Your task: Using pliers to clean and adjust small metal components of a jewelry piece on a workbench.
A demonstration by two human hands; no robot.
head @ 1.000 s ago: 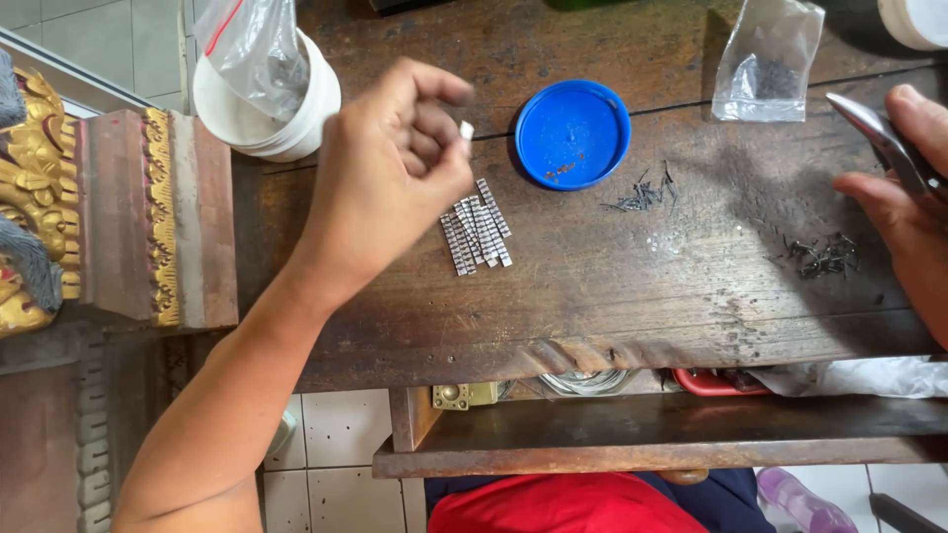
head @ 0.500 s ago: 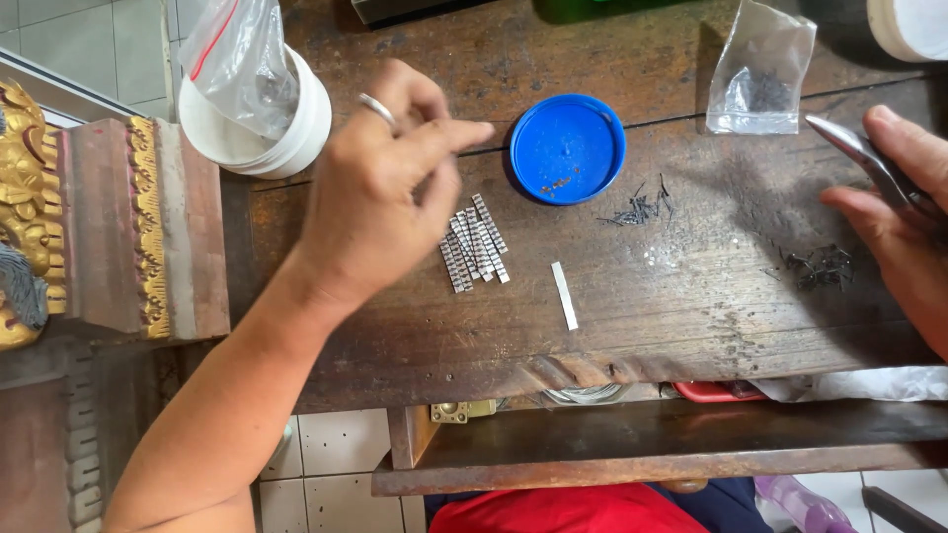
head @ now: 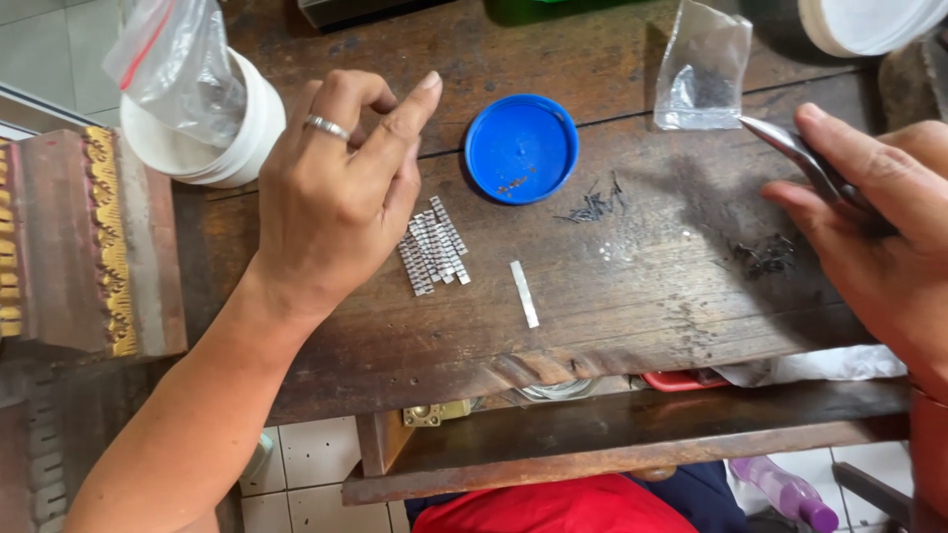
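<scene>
My left hand (head: 331,202), with a ring on one finger, hovers over the dark wooden bench (head: 632,306), fingers loosely spread and holding nothing. Just right of it lie several small silver strips (head: 434,247) in a row, and one single silver strip (head: 524,293) lies apart on the wood. My right hand (head: 874,232) at the right edge grips metal pliers (head: 800,158), their tip pointing left towards a small clear plastic bag (head: 703,69). Tiny dark wire bits (head: 765,255) lie below the pliers.
A blue plastic lid (head: 521,148) sits at the bench's middle, with more dark wire bits (head: 592,205) beside it. A white tub (head: 212,148) with a clear bag in it stands at the left. A carved gold-trimmed wooden piece (head: 94,247) sits further left. Another white container (head: 869,22) is top right.
My left hand went from a closed fist to spread fingers and let a single silver strip drop onto the bench. The right hand with the pliers shifted slightly left.
</scene>
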